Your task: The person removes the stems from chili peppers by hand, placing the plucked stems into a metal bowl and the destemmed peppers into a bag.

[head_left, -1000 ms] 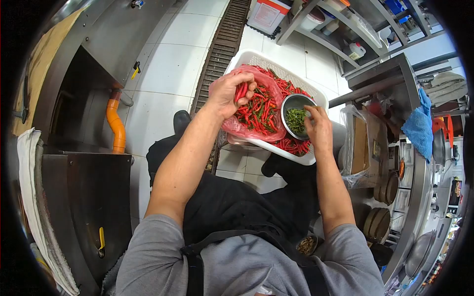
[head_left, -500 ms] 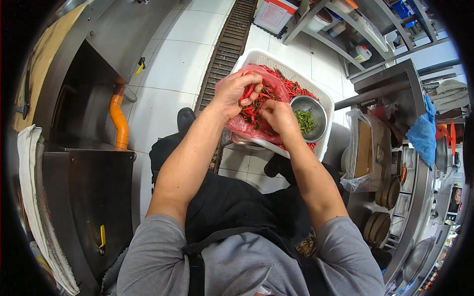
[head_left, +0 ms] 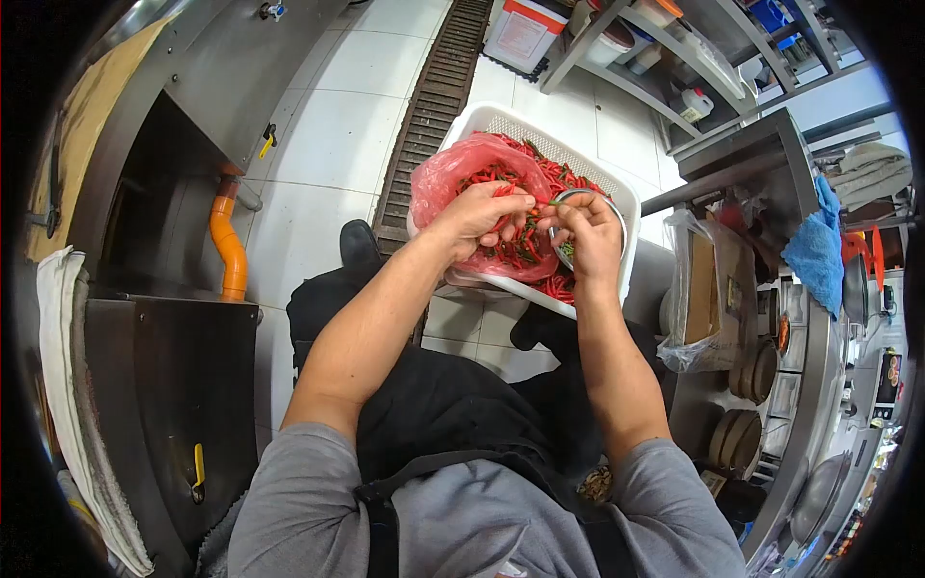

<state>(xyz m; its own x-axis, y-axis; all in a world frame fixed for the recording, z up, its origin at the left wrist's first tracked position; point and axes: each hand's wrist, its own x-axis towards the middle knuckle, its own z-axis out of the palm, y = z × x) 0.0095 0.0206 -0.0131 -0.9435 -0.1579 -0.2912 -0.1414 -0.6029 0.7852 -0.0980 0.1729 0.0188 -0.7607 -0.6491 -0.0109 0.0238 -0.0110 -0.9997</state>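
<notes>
My left hand (head_left: 479, 220) is curled around a few red chili peppers, over the opened pink plastic bag (head_left: 434, 183) of red chilies with green stems. Close beside it, my right hand (head_left: 591, 231) pinches the green stem end of a chili (head_left: 545, 204) that reaches across from the left fingers. Beneath the right hand is a metal bowl (head_left: 560, 252), mostly hidden, with green stems in it. Bag and bowl both rest in a white perforated plastic basket (head_left: 630, 207), among more loose red chilies (head_left: 575, 177).
A floor drain grate (head_left: 424, 116) runs left of the basket. Steel cabinets with an orange pipe (head_left: 229, 241) stand at left. On the right are a steel shelf (head_left: 665, 96), a blue cloth (head_left: 815, 252) and a plastic-wrapped box (head_left: 708, 289). A white tub with a red rim (head_left: 521, 39) sits behind.
My right hand has risen out of the bag and moved right, over the bowl, now pinching a stem. My left hand has turned and lowered slightly, with chilies still in it.
</notes>
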